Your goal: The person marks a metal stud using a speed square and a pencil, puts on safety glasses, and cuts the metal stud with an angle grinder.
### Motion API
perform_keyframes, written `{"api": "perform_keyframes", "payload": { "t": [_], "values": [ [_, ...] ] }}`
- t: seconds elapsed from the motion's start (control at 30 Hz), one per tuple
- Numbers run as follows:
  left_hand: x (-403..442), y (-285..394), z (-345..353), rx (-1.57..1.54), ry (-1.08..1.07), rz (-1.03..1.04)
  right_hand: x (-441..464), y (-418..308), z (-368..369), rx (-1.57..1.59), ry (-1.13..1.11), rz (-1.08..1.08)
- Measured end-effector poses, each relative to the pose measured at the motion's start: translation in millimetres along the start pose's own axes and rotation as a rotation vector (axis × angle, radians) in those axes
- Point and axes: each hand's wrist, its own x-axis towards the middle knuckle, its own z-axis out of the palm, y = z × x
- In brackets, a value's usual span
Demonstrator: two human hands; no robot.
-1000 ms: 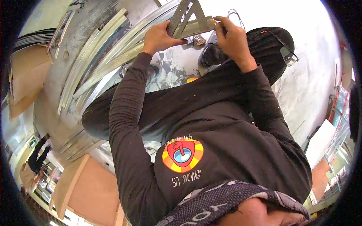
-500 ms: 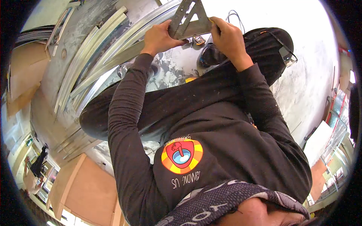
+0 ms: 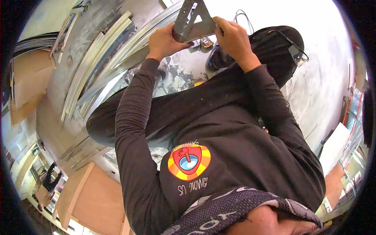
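A dark metal speed square (image 3: 192, 24), triangular with cut-out slots, is held up in front of me at the top of the view. My left hand (image 3: 163, 42) is closed on its left corner, thumb stretched along the lower edge. At the opposite side, my right hand (image 3: 234, 39) is closed with its fingertips pinched at the square's right edge; whether something small is also in them I cannot make out. A long metal profile (image 3: 135, 58) runs from beside my left hand toward the lower left. Below the square, a yellow and black tape measure (image 3: 206, 42) lies on the floor.
Several long metal profiles (image 3: 92, 58) lie on the floor to the left. My bent legs (image 3: 188, 94) cross under my arms. A cable (image 3: 244, 17) curls behind my right hand. Wooden boxes (image 3: 96, 194) stand at lower left, with a person (image 3: 51, 180) farther off.
Both hands and the speed square have shifted slightly left in the view. The grip looks the same. The whole scene has turned a little, and the person at far left appears in a different position.
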Motion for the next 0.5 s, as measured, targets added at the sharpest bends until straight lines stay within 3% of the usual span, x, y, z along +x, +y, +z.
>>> {"api": "perform_keyframes", "payload": {
  "t": [0.1,0.2,0.23,0.3,0.33,0.37,0.43,0.5],
  "values": [
    [-3,-2,-2,0.021,0.021,0.002,-10,-10,-13,-0.022,-0.069,0.036],
    [-5,15,-18,0.057,0.038,-0.02,-36,-5,-26,-0.137,-0.321,0.151],
    [-4,20,-22,0.079,0.036,-0.04,-35,-3,-28,-0.14,-0.323,0.151],
    [-4,15,-17,0.06,0.104,0.002,-21,2,-32,0.065,-0.091,0.366],
    [-6,13,-14,0.046,0.165,0.047,-12,4,-35,0.152,-0.096,0.423],
    [-9,11,-12,0.053,0.16,0.049,-5,7,-33,0.209,-0.042,0.377],
    [-13,15,-10,-0.026,0.354,0.214,7,12,-29,0.283,-0.081,0.323],
    [-15,14,-9,0.017,0.351,0.235,6,14,-16,0.363,-0.097,0.305]
  ]
}}
